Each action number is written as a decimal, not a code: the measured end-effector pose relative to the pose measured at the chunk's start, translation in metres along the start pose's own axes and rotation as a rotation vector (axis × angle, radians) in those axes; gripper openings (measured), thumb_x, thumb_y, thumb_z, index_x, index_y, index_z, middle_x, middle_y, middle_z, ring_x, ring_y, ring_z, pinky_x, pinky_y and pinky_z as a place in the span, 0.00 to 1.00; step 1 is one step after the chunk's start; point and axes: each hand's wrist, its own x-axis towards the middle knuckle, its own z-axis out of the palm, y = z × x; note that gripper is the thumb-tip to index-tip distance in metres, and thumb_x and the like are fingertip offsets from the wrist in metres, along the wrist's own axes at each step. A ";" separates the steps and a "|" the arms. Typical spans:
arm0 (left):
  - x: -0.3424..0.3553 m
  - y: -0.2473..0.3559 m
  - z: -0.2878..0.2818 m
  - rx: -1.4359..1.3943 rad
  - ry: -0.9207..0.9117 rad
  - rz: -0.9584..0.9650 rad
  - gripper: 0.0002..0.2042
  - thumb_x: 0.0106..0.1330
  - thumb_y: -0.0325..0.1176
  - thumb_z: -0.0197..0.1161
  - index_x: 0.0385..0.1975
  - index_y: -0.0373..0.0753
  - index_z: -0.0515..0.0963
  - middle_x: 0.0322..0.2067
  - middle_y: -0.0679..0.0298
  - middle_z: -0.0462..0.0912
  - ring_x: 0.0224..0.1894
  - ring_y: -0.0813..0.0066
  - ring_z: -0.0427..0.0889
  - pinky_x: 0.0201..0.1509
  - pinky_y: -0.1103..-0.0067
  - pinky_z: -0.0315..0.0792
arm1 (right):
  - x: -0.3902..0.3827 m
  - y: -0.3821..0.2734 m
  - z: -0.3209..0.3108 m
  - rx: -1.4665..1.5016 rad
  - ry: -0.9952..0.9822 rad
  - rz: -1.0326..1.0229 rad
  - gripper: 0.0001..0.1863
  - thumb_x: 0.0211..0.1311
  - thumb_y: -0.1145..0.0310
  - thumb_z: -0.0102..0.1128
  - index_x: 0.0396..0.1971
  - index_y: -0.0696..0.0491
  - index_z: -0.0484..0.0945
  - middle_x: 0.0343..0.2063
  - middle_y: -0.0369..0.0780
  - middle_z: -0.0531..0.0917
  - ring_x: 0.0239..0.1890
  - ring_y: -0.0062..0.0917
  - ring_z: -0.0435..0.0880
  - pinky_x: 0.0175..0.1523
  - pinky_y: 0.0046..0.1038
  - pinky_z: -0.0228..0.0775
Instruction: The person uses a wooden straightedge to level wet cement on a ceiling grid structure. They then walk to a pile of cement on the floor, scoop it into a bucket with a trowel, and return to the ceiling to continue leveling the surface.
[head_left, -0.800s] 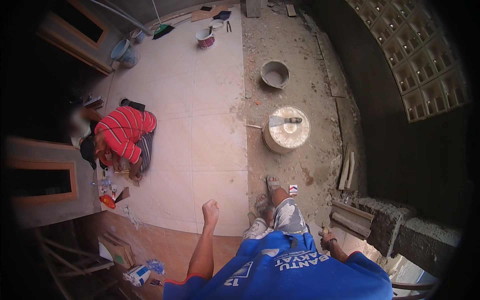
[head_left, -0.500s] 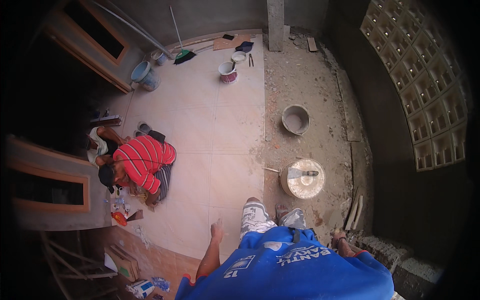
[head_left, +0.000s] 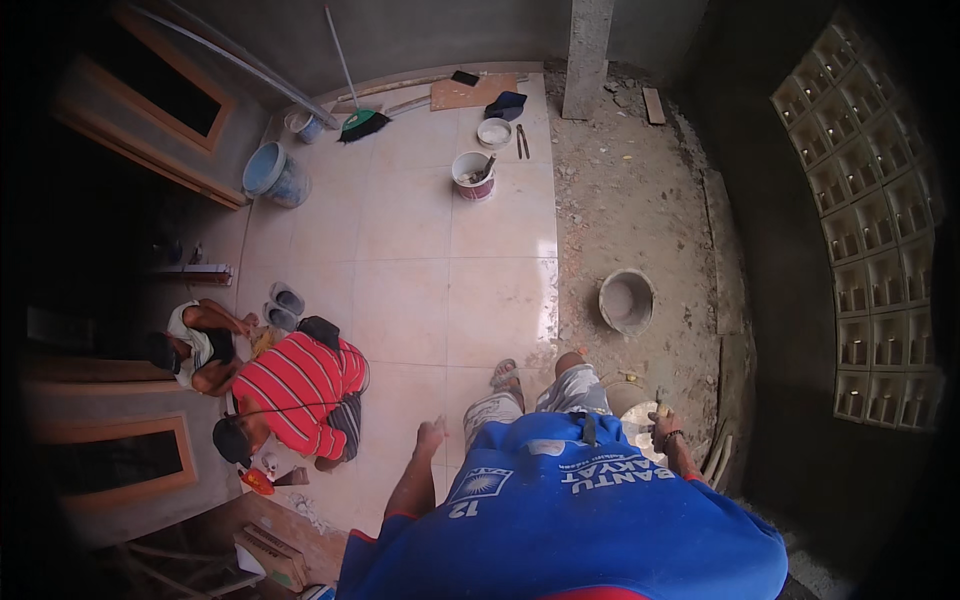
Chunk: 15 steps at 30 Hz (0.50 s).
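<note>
My left hand hangs beside my left leg over the tiled floor, fingers curled and nothing visible in them. My right hand is by the round pale lid of a bucket at my right side, its fingers bent. A small pale bit shows at its fingertips; I cannot make out what it is. My leg, shirt and hand hide part of the lid, and no putty knife shows on it. Ahead on the bare ground stands a grey bucket with pale material inside.
A person in a red striped shirt crouches at the left, another person beside them. Farther off are a white and red pail, a bowl, pliers-like tool, broom and blue bucket. A concrete post stands ahead.
I have stepped forward, and the lidded bucket is now beside me. My right hand has come to its lid. The putty knife that lay on the lid no longer shows.
</note>
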 end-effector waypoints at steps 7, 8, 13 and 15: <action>0.032 0.432 -0.175 -1.306 -1.030 0.608 0.48 0.58 0.76 0.32 0.68 0.41 0.54 0.67 0.49 0.56 0.68 0.49 0.57 0.69 0.55 0.48 | 0.050 -0.096 0.039 -0.260 0.032 0.084 0.13 0.55 0.64 0.64 0.31 0.58 0.76 0.14 0.39 0.74 0.15 0.28 0.74 0.19 0.34 0.65; 0.029 0.477 -0.181 -1.277 -1.039 0.636 0.48 0.58 0.76 0.31 0.68 0.40 0.54 0.66 0.49 0.58 0.67 0.50 0.59 0.69 0.56 0.50 | 0.074 -0.110 0.040 -0.220 0.041 0.117 0.13 0.55 0.64 0.63 0.32 0.58 0.76 0.14 0.39 0.74 0.15 0.29 0.74 0.19 0.35 0.65; 0.019 0.699 -0.188 -0.964 -1.087 0.762 0.41 0.65 0.69 0.36 0.67 0.40 0.56 0.63 0.46 0.62 0.63 0.50 0.66 0.66 0.61 0.60 | 0.188 -0.221 0.045 0.178 0.131 0.284 0.14 0.57 0.63 0.62 0.38 0.56 0.76 0.14 0.39 0.73 0.15 0.31 0.75 0.19 0.38 0.66; -0.003 0.786 -0.173 -0.306 -0.896 0.837 0.34 0.69 0.59 0.44 0.67 0.39 0.57 0.62 0.44 0.64 0.61 0.52 0.70 0.63 0.62 0.65 | 0.216 -0.301 0.013 0.072 0.094 0.203 0.14 0.57 0.64 0.61 0.41 0.53 0.75 0.14 0.40 0.73 0.16 0.32 0.76 0.19 0.39 0.66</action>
